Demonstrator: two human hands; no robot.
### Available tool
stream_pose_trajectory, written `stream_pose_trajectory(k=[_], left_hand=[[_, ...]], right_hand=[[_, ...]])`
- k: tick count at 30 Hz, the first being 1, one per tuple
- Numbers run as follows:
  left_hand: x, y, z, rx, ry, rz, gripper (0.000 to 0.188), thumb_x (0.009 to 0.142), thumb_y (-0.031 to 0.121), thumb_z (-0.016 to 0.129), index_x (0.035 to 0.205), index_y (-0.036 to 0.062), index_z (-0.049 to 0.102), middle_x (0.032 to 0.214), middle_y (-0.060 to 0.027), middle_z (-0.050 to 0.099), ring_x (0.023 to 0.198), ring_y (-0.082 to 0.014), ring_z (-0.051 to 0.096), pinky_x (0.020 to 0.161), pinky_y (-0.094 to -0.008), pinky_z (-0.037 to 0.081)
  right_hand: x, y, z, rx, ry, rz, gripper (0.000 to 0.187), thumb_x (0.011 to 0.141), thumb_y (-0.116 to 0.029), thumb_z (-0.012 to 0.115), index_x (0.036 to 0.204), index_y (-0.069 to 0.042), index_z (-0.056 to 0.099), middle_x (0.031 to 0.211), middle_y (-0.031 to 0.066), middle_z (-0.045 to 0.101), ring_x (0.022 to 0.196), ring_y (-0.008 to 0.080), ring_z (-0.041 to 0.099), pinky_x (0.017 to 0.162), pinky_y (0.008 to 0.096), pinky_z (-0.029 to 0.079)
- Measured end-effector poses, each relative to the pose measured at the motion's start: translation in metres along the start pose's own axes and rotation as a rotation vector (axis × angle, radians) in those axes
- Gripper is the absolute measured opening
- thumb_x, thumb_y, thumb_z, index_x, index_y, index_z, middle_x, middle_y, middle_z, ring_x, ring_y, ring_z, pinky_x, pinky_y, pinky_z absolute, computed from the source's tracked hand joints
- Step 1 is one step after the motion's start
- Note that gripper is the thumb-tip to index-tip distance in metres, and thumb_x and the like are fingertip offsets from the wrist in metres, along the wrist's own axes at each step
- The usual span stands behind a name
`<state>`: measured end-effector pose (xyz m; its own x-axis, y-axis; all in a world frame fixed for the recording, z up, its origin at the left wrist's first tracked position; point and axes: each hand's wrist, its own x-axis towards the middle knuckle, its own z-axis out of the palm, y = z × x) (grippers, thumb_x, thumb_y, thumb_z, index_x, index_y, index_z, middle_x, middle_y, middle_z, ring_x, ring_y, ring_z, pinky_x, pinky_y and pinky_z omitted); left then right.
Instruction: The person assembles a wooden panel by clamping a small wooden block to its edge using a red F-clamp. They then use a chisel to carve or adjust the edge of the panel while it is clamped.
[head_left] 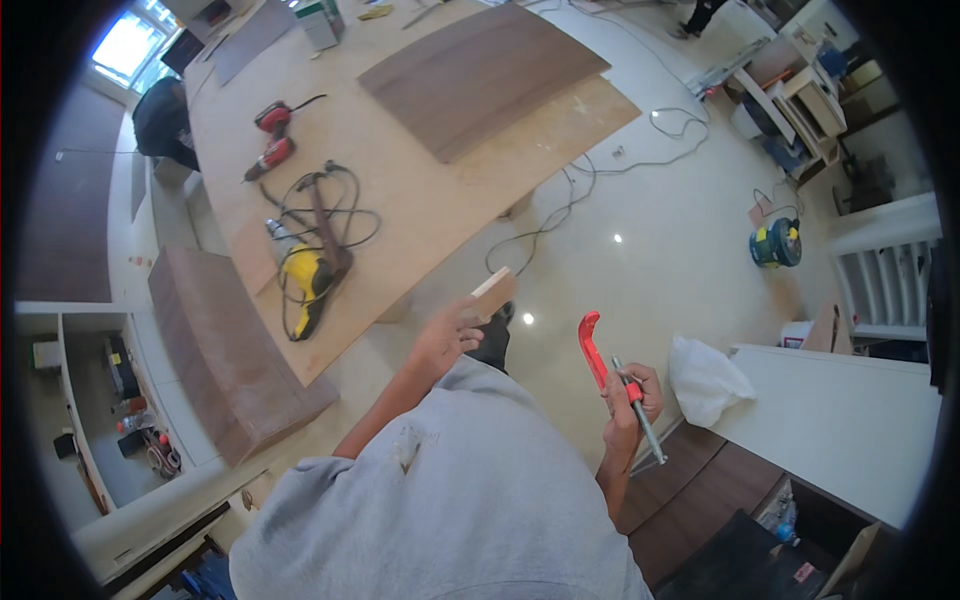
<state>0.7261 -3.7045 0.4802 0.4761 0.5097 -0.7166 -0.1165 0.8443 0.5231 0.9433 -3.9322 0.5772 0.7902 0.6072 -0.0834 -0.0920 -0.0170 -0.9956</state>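
Currently, left hand (447, 338) grips a small wooden block (492, 294), centre of frame; right hand (632, 408) closed round a red screw clamp (590, 345), right of centre. Progress, judged: both in hand, clamp not yet fastened to anything. Yellow drill (308, 272), left of centre, unheld on worktable (420, 230).

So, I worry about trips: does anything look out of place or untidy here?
Yes: on the table, a cord lies in tangled loops around the yellow power tool; a cable also trails across the floor, a possible trip risk.
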Motion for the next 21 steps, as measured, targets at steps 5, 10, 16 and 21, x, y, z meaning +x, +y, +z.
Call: stream_pose_trajectory(k=[5,10,16,21], left_hand=[[0.075,0.015,0.104,0.247,-0.045,0.039,0.061,0.093,0.032,0.078,0.142,0.0040,0.057,0.115,-0.0108,0.065,0.079,-0.0137,0.063,0.072,-0.0282,0.055],[0.212,0.056,0.174,0.631,0.091,0.290,0.052,0.092,0.032,0.078,0.130,-0.0011,0.064,0.104,-0.0069,0.070,0.071,-0.0119,0.061,0.066,-0.0278,0.053],[0.311,0.136,0.303,0.587,0.091,0.444,0.052,0.090,0.036,0.081,0.119,-0.0043,0.067,0.095,-0.0092,0.070,0.073,-0.0143,0.063,0.065,-0.0291,0.052],[0.385,0.150,0.349,0.663,0.254,0.655,0.049,0.088,0.034,0.082,0.114,-0.0046,0.069,0.094,-0.0135,0.071,0.080,-0.0180,0.066,0.070,-0.0334,0.054]], right_hand=[[0.081,-0.007,-0.046,-0.032,0.058,0.097,0.011,0.090,-0.001,0.072,0.098,-0.001,0.065,0.080,0.0023,0.060,0.066,0.0071,0.055,0.061,0.0222,0.042],[0.175,-0.014,-0.072,-0.171,0.103,0.124,0.012,0.090,-0.003,0.074,0.098,-0.001,0.065,0.077,0.0018,0.060,0.065,0.0058,0.054,0.058,0.0211,0.039],[0.280,-0.044,-0.088,-0.165,0.267,0.140,0.013,0.090,-0.004,0.075,0.099,-0.003,0.065,0.073,0.0004,0.060,0.057,0.0035,0.047,0.052,0.0194,0.032],[0.383,-0.046,-0.103,-0.109,0.254,0.118,0.012,0.090,-0.001,0.073,0.099,-0.002,0.064,0.071,0.0027,0.060,0.055,0.0034,0.045,0.051,0.0189,0.030]])
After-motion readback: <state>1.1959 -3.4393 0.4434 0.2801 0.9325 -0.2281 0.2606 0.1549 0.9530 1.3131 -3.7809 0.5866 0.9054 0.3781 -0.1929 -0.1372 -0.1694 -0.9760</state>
